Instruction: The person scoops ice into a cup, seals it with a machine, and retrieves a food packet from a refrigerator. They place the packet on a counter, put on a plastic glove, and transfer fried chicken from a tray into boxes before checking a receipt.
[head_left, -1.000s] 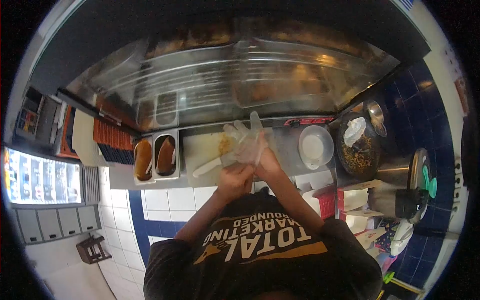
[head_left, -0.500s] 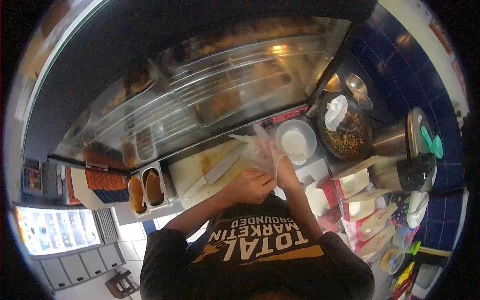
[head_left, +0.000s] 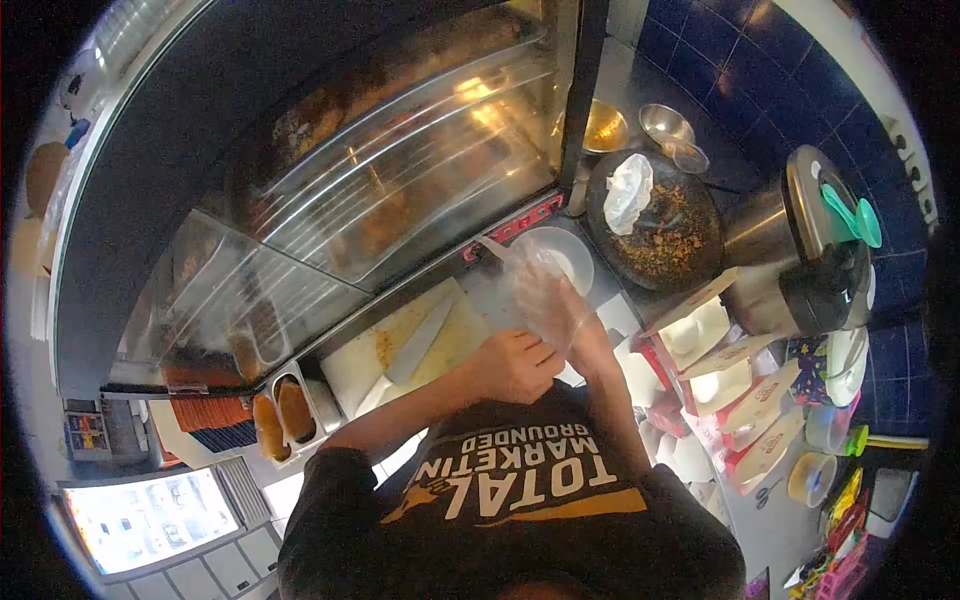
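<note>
Head view, the only one: main risk is the clear glove [head_left: 528, 283] tearing, since the film looks thin and a hard tug at the cuff would load one spot. Fingers could also seat badly; one glove tip sticks out loose towards the heated case [head_left: 400, 190], so that finger looks unfilled. Second risk: the bowl [head_left: 580, 262] sits right behind the gloved hand, so a slip could knock it or dip the film in. Third: knife [head_left: 424, 340] lies across the cutting board [head_left: 462, 338], handle towards the left forearm; a careless elbow could shove it.

Hands: right hand [head_left: 548, 295] is inside the glove above the worktop [head_left: 492, 296], roughly straight, no object in the palm that I can see; finger spread too blurred to call. Left hand [head_left: 518, 366] is curled nearly closed at the right wrist, looks like a pinch on the glove's cuff.
</note>
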